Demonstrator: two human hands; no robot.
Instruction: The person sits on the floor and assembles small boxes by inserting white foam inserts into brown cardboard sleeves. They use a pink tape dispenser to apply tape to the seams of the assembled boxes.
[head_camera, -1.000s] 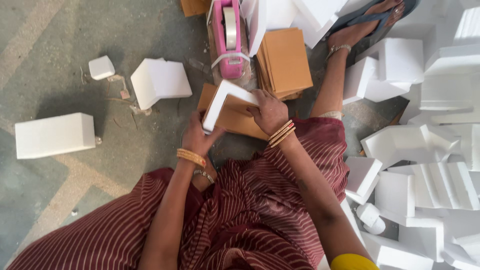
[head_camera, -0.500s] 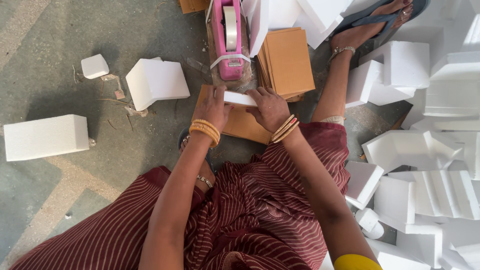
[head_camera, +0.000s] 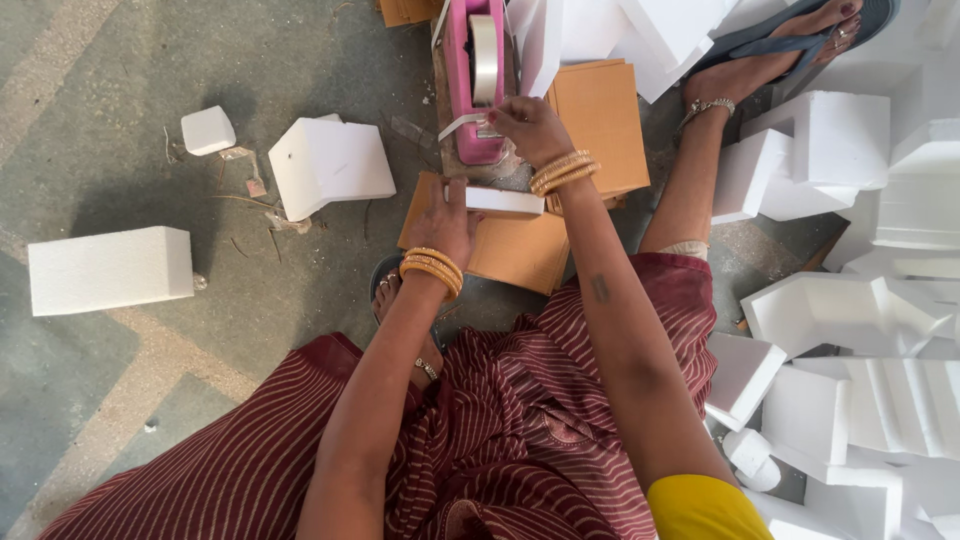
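I sit on the floor in a striped maroon garment. My left hand (head_camera: 445, 222) presses down on a flat white foam piece (head_camera: 505, 202) lying on a brown cardboard sheet (head_camera: 520, 250) in front of me. My right hand (head_camera: 528, 125) reaches forward and pinches the loose end of the tape (head_camera: 462, 124) at a pink tape dispenser (head_camera: 470, 85). A stack of brown cardboard sheets (head_camera: 600, 110) lies just right of the dispenser.
White foam blocks lie on the grey floor at left: a long one (head_camera: 110, 270), an angled one (head_camera: 330, 165), a small one (head_camera: 208, 130). Many foam shapes (head_camera: 870, 310) pile up at right. My sandalled foot (head_camera: 780, 45) stretches out at top right.
My right hand left the foam piece and moved forward to the tape dispenser. My left hand stayed on the foam piece, which now lies flat on the cardboard.
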